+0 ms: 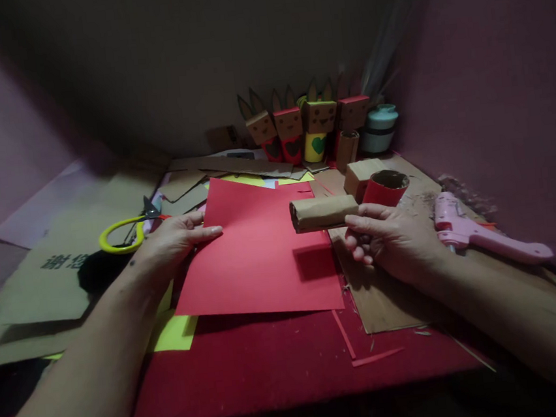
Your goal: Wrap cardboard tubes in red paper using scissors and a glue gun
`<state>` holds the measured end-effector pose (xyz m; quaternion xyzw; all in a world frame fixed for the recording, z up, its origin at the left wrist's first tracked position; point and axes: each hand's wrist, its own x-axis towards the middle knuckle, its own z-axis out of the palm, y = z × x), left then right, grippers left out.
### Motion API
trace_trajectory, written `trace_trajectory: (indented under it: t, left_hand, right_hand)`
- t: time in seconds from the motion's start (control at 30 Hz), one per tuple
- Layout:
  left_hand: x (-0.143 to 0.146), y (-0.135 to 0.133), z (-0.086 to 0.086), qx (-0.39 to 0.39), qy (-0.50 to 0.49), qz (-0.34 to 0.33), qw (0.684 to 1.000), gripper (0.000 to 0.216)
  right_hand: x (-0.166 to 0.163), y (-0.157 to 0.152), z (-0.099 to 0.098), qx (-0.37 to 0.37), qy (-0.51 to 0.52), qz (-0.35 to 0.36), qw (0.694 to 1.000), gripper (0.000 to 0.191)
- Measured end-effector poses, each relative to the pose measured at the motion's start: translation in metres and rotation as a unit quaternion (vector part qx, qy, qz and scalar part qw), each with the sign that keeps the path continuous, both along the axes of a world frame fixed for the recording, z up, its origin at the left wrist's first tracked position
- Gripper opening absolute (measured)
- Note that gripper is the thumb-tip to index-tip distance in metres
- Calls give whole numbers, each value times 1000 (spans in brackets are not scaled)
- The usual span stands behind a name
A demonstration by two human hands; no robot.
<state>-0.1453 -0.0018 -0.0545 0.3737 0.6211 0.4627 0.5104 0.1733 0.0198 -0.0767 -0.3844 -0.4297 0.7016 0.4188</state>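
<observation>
My left hand (pixel 177 240) pinches the left edge of a sheet of red paper (pixel 248 257), thumb on top. In my right hand (pixel 389 237) is a brown cardboard tube (pixel 325 212), gripped at its right end and lying sideways above the sheet's right part. The tube casts a shadow on the paper. Just behind my right hand sit a red-wrapped cardboard tube (pixel 387 188) and a small cardboard box (pixel 361 177). Yellow-handled scissors (pixel 123 235) lie left of my left hand.
At the back stand several cardboard figures with pointed ears, one with a yellow body (pixel 315 147), beside a teal-lidded jar (pixel 382 126). A pink glue gun (pixel 487 231) lies at the right near the wall. Yellow paper (pixel 174 333), a brown paper bag (pixel 35 291) and red strips (pixel 378 357) are scattered about.
</observation>
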Motion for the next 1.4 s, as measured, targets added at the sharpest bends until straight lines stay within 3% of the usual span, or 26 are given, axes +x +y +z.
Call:
trace_trajectory:
  t: [0.17, 0.33, 0.8, 0.97, 1.23, 1.4]
  left_hand:
    - [2, -1, 8, 14, -5, 27, 1000, 38]
    - [5, -3, 11, 34, -17, 32, 999, 44]
    - [1, -3, 5, 90, -46, 50, 994, 45]
    - [4, -2, 7, 88, -51, 68, 993, 35]
    - [7, 0, 6, 85, -55, 113, 988, 26]
    - [10, 1, 3, 122, -67, 152, 979, 23]
  right_hand:
    - [1, 1, -3, -6, 5, -9, 1000, 23]
    - [1, 2, -5, -29, 20, -16, 999, 26]
    - [-2, -1, 0, -43, 26, -28, 998, 29]
    - [-1, 3, -6, -36, 34, -19, 999, 27]
    - [-1, 4, -7, -36, 35, -7, 999, 27]
    - [-4, 2, -4, -34, 61, -3, 998, 27]
